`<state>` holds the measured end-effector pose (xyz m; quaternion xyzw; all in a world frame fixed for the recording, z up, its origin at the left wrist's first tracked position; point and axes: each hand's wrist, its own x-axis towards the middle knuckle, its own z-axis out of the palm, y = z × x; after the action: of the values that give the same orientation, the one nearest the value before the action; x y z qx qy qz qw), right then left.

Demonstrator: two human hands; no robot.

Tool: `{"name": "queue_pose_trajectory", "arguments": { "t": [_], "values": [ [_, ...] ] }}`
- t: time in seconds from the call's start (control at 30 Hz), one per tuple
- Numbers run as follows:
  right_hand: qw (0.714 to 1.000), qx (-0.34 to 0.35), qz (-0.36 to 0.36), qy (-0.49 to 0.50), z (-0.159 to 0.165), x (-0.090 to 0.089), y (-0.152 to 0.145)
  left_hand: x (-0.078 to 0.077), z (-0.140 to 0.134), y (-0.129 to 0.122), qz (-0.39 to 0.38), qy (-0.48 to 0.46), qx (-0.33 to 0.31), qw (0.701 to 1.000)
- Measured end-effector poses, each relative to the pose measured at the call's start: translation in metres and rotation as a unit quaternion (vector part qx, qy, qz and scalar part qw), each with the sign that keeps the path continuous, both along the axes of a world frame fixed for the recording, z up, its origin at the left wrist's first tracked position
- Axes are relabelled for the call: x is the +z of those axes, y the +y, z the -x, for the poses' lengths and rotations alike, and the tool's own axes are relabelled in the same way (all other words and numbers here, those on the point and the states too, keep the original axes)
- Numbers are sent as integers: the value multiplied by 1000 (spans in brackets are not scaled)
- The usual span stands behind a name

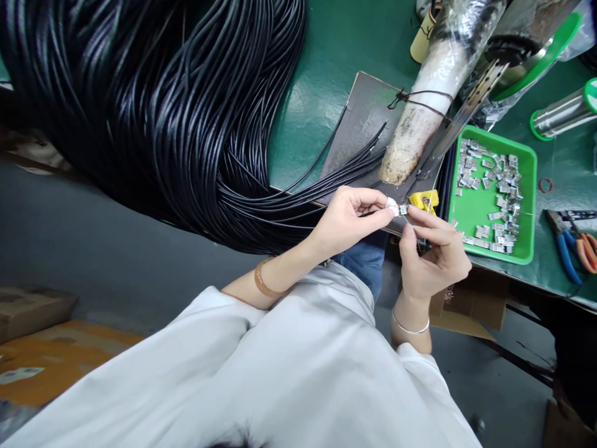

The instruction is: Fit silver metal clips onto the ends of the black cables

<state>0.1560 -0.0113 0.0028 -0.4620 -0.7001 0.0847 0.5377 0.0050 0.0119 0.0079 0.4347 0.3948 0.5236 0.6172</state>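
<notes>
With my left hand (349, 216), thumb and taped finger pressed together, I pinch a metal USB plug (403, 210) near the yellow object (423, 200). My right hand (433, 258), half curled, grips a thin wire (407, 219) beside the plug.

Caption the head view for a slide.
Left hand and right hand at a small silver metal connector, between black cables and a green plastic tray.

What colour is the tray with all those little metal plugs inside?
The plastic tray is bright green, seen best in the head view.
</notes>
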Motion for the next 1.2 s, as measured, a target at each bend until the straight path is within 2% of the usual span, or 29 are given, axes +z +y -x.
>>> {"name": "queue_pose_trajectory", "arguments": {
  "t": [0.17,0.37,0.47,0.63,0.93,1.2],
  "values": [
    [998,-2,-53,-33,-2,-6,3,-5,-4,0,-12,38,28,999],
    [999,-18,27,9,2,-4,3,-4,-9,1,-23,57,70,996],
    [999,-25,32,2,4,0,5,-2,-10,1,-25,70,84,994],
    [999,-26,-15,-46,5,5,9,1,-9,2,-55,87,87,991],
    [999,-39,26,-20,2,0,6,-7,-10,0,-50,119,78,989],
    [998,-33,-22,-58,5,11,10,-2,-10,-1,-70,122,99,985]
  ]
}}
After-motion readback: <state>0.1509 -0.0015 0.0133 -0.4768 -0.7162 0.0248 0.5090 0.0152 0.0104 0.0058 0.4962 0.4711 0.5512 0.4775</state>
